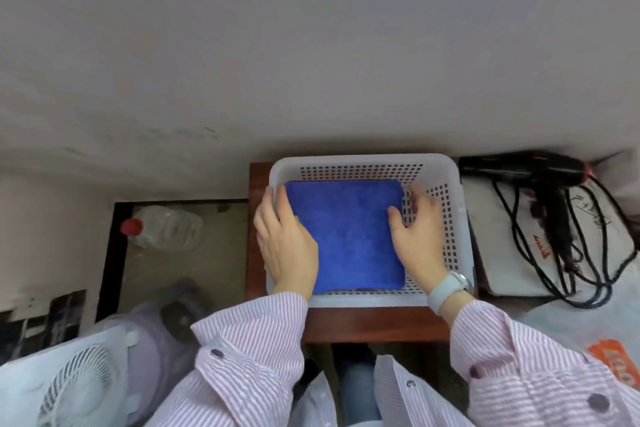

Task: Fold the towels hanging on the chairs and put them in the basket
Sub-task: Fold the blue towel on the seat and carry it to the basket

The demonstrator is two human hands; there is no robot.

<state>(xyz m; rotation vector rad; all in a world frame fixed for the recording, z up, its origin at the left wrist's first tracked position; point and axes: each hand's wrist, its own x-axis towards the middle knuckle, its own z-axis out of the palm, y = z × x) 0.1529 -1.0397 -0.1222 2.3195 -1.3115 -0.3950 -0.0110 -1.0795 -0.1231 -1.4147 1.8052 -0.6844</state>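
A folded blue towel (pixel 349 236) lies flat inside the white perforated basket (pixel 453 218), which stands on a small brown wooden table (pixel 374 322). My left hand (pixel 285 246) holds the towel's left edge, thumb on top and fingers down between towel and basket wall. My right hand (pixel 417 239), with a pale watch on the wrist, holds the right edge the same way, its fingers spread beside the towel against the holed wall. No chairs or other towels are in view.
A black hair dryer (pixel 540 170) with a tangled cord lies on a white bag (pixel 502 253) right of the basket. Left of the table a clear red-capped bottle (pixel 162 227) lies on the floor; a white fan (pixel 79 388) sits lower left. A wall rises behind.
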